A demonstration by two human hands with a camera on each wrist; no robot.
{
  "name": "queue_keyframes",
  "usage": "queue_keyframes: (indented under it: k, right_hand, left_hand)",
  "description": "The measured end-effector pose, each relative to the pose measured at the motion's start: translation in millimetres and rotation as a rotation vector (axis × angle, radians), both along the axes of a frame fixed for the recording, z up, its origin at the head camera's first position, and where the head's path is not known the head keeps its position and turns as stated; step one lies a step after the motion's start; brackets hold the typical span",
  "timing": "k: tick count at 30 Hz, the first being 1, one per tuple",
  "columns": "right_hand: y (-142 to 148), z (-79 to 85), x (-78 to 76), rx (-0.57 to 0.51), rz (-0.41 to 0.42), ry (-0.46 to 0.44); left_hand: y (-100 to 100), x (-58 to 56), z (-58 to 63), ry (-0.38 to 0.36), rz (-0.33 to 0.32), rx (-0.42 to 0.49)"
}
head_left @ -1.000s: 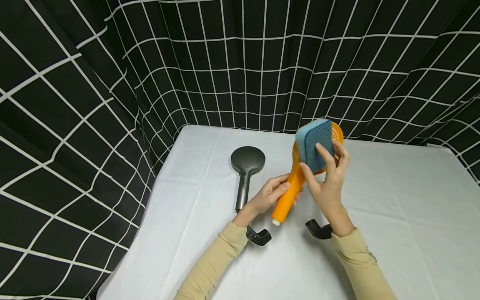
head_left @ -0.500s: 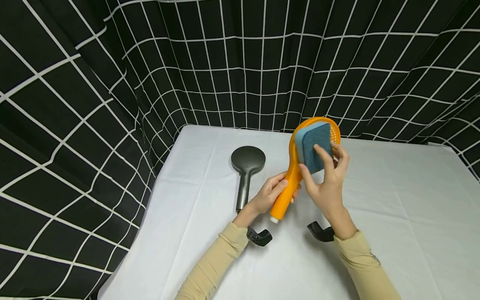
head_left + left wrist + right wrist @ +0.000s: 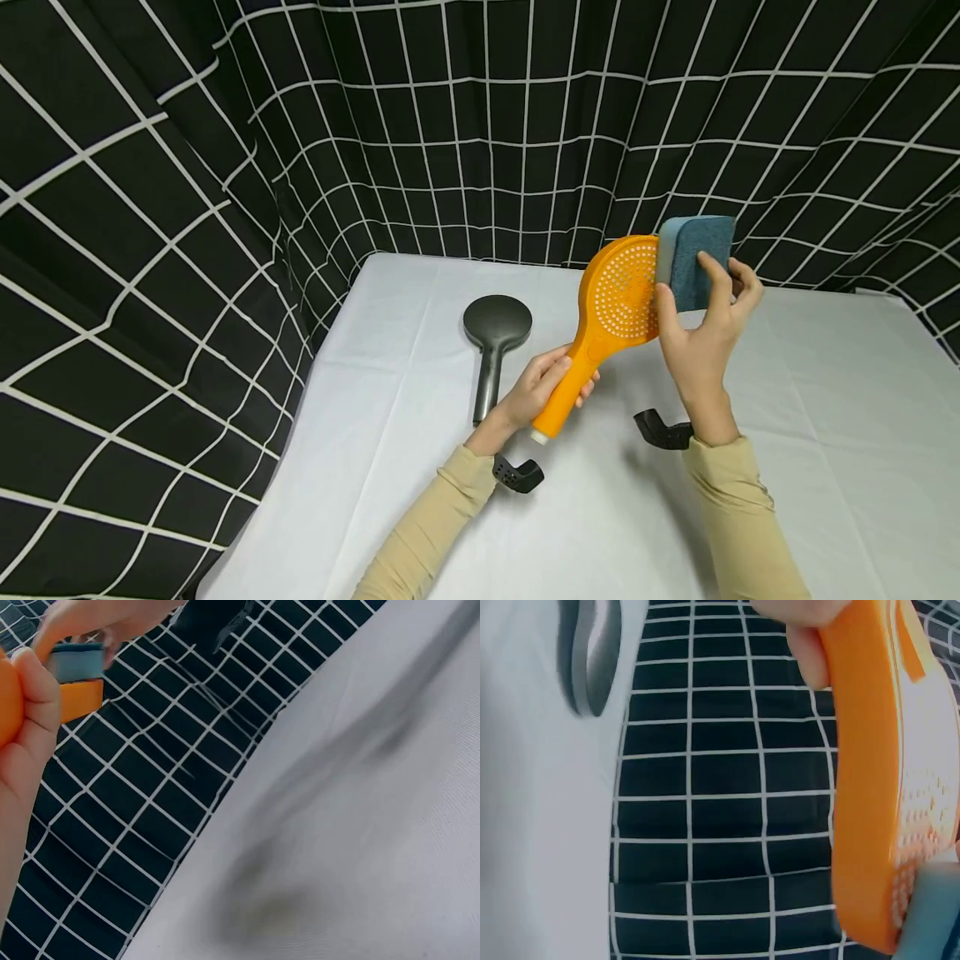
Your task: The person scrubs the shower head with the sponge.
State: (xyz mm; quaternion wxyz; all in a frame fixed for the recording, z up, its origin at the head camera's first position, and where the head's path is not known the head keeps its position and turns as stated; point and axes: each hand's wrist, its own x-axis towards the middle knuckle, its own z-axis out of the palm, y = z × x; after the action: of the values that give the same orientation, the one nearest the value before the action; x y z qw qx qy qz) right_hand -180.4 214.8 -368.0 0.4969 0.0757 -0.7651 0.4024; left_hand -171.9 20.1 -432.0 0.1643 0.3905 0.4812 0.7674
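My left hand [image 3: 540,390] grips the handle of an orange shower head [image 3: 628,292], whose round face of pale nozzles is turned up toward the head camera. A white threaded end shows at the bottom of its handle. My right hand [image 3: 705,333] pinches a blue sponge [image 3: 701,265] with a darker scouring side, thumb on one edge and fingers on the dark face. The sponge overlaps the right rim of the shower head. In the right wrist view the sponge [image 3: 930,915] sits right at the nozzle face of the orange shower head [image 3: 866,787].
A dark grey shower head [image 3: 497,321] lies on the white-covered table [image 3: 390,333], left of the orange one. Black curtains with a white grid [image 3: 480,125] stand behind and at both sides. A black wrist mount [image 3: 517,475] sticks out from each wrist.
My right hand has moved the sponge rightward, from across the nozzle face to its right rim, uncovering most of the nozzles. My left hand keeps its grip on the handle, with the shower head slightly turned.
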Motion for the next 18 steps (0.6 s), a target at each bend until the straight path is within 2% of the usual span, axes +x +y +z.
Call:
queue_keyframes:
  k: [2, 4, 8, 10, 12, 18]
  right_hand:
    - [-0.7, -4.8, 3.2, 0.007, 0.003, -0.010]
    - [-7.0, -13.2, 10.3, 0.040, 0.043, -0.018]
    - [-23.6, -29.7, 27.4, 0.138, 0.136, -0.040]
    - [-25.6, -32.0, 31.0, 0.153, 0.147, -0.052]
    - [-21.2, -28.8, 28.3, 0.136, 0.129, -0.050]
    - [3.8, -6.9, 6.8, 0.037, -0.013, -0.044]
  left_hand:
    - [-0.2, 0.0, 0.0, -0.014, 0.023, 0.010]
    - [-0.3, -0.5, 0.0, -0.043, 0.032, 0.019]
    - [-0.2, -3.0, -1.0, -0.105, 0.021, 0.031]
    - [0.0, -4.1, -1.9, -0.117, 0.014, 0.033]
    - [0.6, -5.1, -3.7, -0.097, 0.017, 0.023]
    - [1.9, -6.3, -8.5, -0.018, 0.041, -0.049]
